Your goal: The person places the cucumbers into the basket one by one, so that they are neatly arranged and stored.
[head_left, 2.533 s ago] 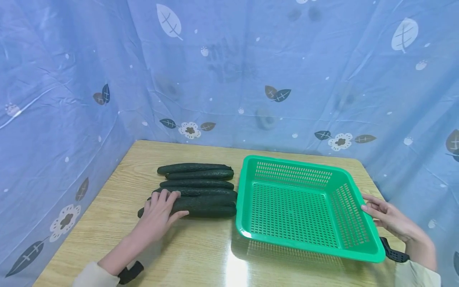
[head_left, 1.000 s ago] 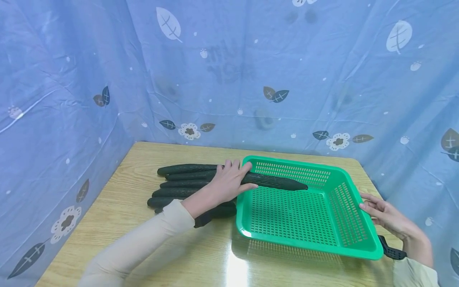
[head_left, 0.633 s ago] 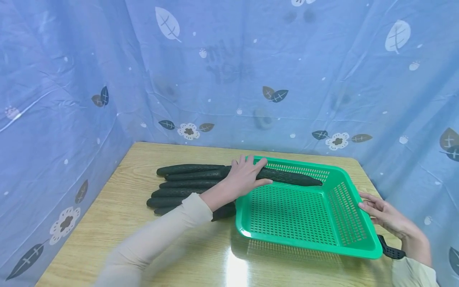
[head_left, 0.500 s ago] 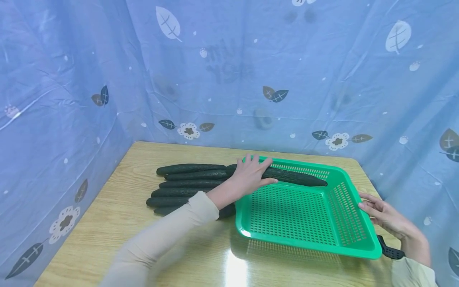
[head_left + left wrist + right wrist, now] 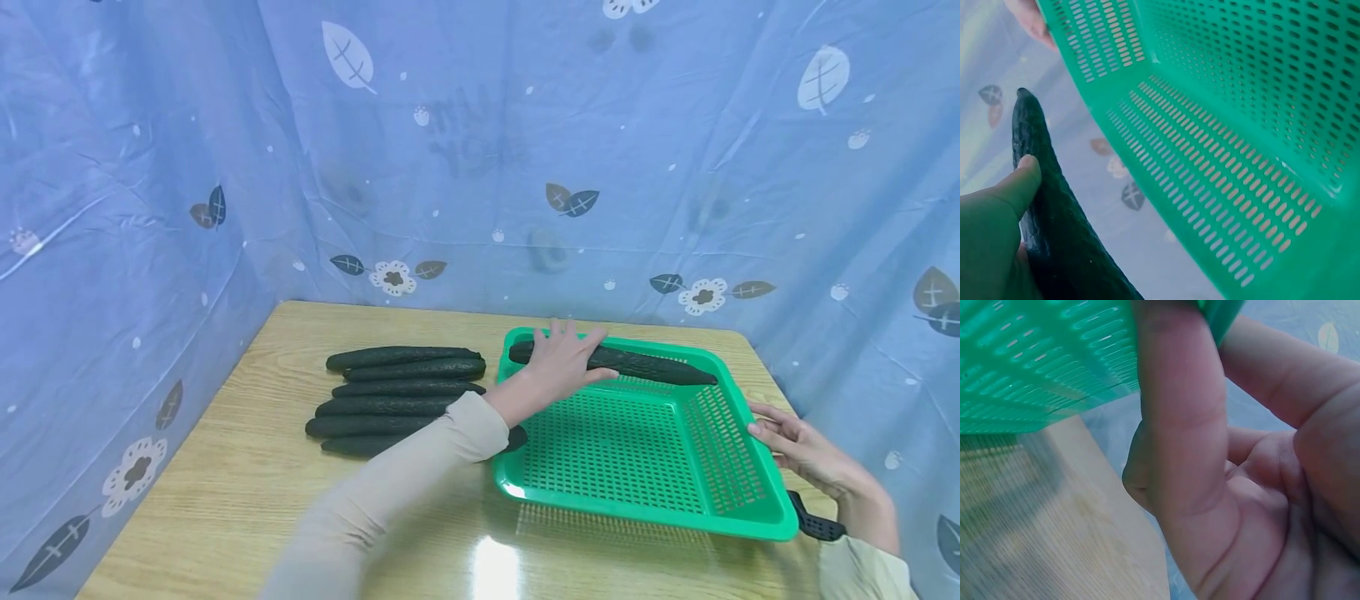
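Observation:
My left hand grips a long dark green cucumber from above. It holds it lengthwise along the far side of a green plastic basket, its tip pointing right. In the left wrist view the thumb lies along the cucumber, with the slotted basket wall beside it. My right hand pinches the basket's right rim. Seen from the right wrist, a finger and the thumb take the rim between them. Several more cucumbers lie side by side left of the basket, partly hidden by the left sleeve.
The wooden table carries basket and cucumbers. Its back and left edges meet a blue patterned curtain. The basket's right side slants up, with its front right corner above the table. A black strap piece sits at my right wrist.
My left hand has picked up one cucumber from the front of the row and carried it right, over the basket's far side. The right hand stays on the rim.

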### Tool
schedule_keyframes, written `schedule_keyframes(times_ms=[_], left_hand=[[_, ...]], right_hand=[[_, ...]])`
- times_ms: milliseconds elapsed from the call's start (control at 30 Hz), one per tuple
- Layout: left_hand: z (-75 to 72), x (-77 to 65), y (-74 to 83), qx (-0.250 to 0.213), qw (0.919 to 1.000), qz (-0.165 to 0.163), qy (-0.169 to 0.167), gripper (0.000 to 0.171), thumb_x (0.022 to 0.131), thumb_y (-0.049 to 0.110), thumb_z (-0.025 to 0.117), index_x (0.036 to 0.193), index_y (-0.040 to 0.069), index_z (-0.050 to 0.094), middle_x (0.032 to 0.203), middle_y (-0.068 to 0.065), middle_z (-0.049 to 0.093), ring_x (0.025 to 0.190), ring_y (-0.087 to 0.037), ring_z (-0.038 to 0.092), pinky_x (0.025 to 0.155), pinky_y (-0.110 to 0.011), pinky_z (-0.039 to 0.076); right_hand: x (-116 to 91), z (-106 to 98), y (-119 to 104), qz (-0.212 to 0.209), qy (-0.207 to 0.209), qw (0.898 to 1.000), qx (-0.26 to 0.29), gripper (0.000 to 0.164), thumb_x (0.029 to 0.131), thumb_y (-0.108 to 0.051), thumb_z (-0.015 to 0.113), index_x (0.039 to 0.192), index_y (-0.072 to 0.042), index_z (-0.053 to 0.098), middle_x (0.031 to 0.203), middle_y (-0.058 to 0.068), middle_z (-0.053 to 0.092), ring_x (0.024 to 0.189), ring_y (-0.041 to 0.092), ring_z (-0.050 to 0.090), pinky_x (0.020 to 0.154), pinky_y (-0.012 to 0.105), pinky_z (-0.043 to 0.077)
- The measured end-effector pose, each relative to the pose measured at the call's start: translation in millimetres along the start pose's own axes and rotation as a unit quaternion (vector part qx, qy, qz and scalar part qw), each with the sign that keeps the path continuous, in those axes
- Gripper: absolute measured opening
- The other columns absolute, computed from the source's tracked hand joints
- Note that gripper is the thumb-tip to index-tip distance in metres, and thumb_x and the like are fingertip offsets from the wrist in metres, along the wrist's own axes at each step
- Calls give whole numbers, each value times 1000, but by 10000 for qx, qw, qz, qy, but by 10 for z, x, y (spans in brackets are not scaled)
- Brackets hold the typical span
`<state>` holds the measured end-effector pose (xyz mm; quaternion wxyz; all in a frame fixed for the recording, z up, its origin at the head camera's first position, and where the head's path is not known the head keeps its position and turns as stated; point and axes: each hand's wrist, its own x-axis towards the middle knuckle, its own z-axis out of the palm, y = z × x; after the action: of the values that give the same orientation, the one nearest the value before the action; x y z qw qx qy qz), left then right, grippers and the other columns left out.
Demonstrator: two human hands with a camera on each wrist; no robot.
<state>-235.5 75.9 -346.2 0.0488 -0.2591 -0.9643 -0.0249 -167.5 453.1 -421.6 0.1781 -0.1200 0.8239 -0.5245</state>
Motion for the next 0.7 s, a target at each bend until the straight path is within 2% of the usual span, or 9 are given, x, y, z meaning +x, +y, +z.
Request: schedule_keyframes(times_ms=[167,300,533,700], left_hand=[[146,114,132,48,9999,-152,-37,64,84,72,32,137,36,29,128,-9,46,119,-29,39,90,-46,40],[281,178,223,-22,9996,-266,-113,64,84,71,33,138,36,27,129,-7,45,120,-30,38,92,-44,40],[440,249,316,-35,9981,-530,-322,59,84,70,33,134,38,29,122,-7,46,112,-28,41,93,-44,40],[556,270,322,-95,9966,-670,-476,58,84,69,35,135,39,30,125,-6,45,117,-28,41,94,-45,39]], right_hand=[[-16,-11,7,-60,26,10000,-52,57,102,-11,32,149,-4,0,117,-37,37,103,-20,43,76,18,48],[-34,-16,14,-61,37,10000,-60,57,102,-11,32,148,-4,-1,117,-37,37,102,-19,44,76,20,49],[-42,-1,-2,-32,40,10000,-85,60,102,-12,32,146,3,-5,116,-36,37,102,-18,46,76,20,49],[-19,30,-14,-165,31,9998,-126,58,102,-12,33,149,-4,-1,117,-35,39,103,-18,45,76,17,48]])
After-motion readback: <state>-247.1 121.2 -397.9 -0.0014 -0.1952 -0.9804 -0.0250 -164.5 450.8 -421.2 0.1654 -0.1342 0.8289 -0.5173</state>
